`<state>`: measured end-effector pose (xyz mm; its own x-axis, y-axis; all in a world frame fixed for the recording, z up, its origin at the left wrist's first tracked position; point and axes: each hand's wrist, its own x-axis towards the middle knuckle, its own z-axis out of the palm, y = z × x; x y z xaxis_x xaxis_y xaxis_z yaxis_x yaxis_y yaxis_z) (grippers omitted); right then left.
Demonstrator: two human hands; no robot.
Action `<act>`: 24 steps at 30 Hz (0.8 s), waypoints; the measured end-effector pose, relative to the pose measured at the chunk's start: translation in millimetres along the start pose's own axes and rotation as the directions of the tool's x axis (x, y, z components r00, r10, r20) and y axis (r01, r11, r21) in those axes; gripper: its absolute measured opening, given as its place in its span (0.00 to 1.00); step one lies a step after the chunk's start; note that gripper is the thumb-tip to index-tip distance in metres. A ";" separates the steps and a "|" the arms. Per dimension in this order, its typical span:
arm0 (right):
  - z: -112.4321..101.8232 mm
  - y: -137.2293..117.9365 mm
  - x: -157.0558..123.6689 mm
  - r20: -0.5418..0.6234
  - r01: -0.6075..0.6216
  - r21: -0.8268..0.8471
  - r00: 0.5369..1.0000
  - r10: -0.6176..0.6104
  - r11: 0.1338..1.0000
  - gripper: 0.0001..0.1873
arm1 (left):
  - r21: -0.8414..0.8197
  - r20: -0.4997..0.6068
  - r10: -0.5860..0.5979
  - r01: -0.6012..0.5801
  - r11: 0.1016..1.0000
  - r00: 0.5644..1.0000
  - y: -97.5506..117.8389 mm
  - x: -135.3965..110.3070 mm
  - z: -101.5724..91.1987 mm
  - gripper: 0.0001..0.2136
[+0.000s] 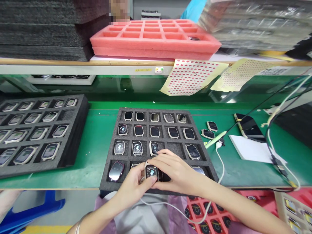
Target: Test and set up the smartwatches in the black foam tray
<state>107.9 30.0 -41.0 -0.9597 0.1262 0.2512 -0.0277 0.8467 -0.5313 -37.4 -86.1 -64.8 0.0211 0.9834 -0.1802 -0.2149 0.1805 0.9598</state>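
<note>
A smartwatch case [151, 171] with a lit dial on its screen is held in front of me, without a strap. My left hand [136, 182] pinches it, thumb on the lower screen. My right hand [174, 169] closes on its right and top edges. A white cable [175, 213] loops from the right and passes up to my left hand; its end is hidden there. Beneath both hands lies a dark grey foam tray [113, 138] with watch cases in its compartments. Several of these, like the watch [137, 148] in the third row, show lit dials; others are dark.
On the left stands another foam tray [81, 130] of watches. To the right lie two loose watches [208, 134], a green pen-like tool [215, 139], a phone [250, 126], white paper [253, 149] and tangled cables. A pink foam tray [153, 47] rests on the shelf above.
</note>
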 end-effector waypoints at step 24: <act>-88.8 50.5 -94.6 0.084 -0.387 -0.381 0.890 0.448 0.840 0.22 | 0.044 0.059 -0.079 0.077 0.996 0.995 -13.0 -0.8 54.7 0.10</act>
<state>222.1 106.8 -19.7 -0.8902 0.4480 -0.0823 0.4542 0.8593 -0.2351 18.8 -88.3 -65.4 0.0961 0.9654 -0.2426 -0.1696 0.2560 0.9517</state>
